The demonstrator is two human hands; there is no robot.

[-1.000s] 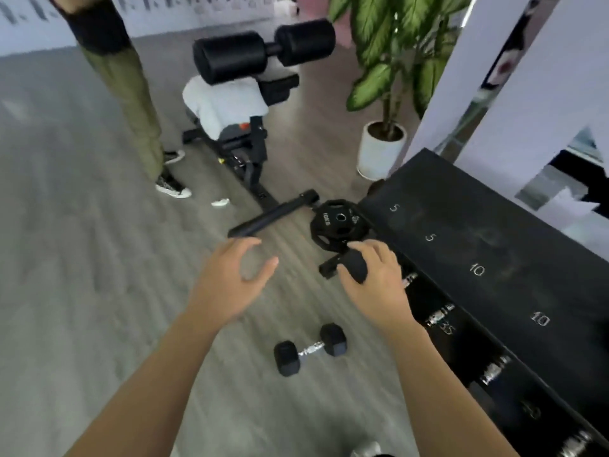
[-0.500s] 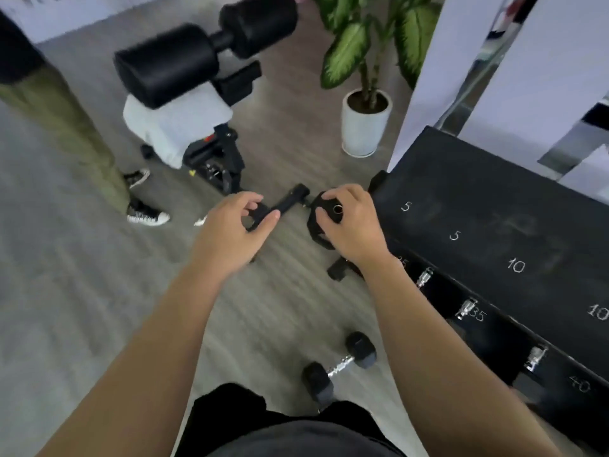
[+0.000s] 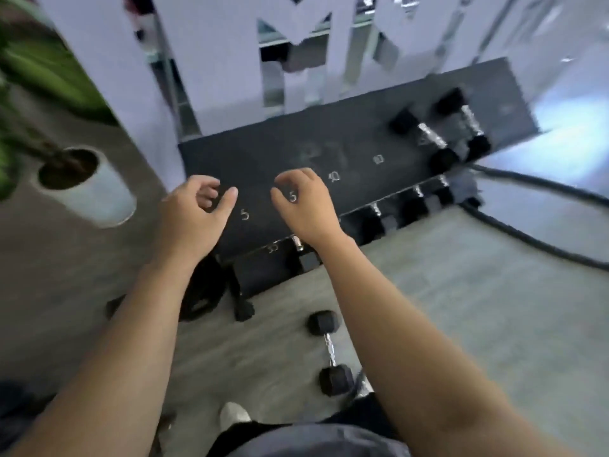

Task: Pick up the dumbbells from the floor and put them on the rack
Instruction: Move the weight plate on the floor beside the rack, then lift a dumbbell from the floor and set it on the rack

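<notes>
A black hex dumbbell (image 3: pixel 329 351) with a chrome handle lies on the grey floor in front of the rack, beside my right forearm. The black rack (image 3: pixel 263 159) has a flat top marked 5, 5, 10, 10. Two dumbbells (image 3: pixel 425 140) lie on its top at the right end. More dumbbells (image 3: pixel 375 219) sit on the lower shelf. My left hand (image 3: pixel 194 216) and my right hand (image 3: pixel 303 202) hover over the left part of the rack top near the 5 marks. Both have loosely curled, spread fingers and hold nothing.
A white plant pot (image 3: pixel 85 186) stands left of the rack. A black weight plate (image 3: pixel 201 291) and a bench foot (image 3: pixel 242 308) lie by the rack's left corner. A thick black rope (image 3: pixel 527 225) runs across the floor at right. My shoe (image 3: pixel 234 415) is near the dumbbell.
The view has swung right, from the bench and weight plate to the rack. Both hands have moved from above the floor to over the rack top. The floor dumbbell stays put.
</notes>
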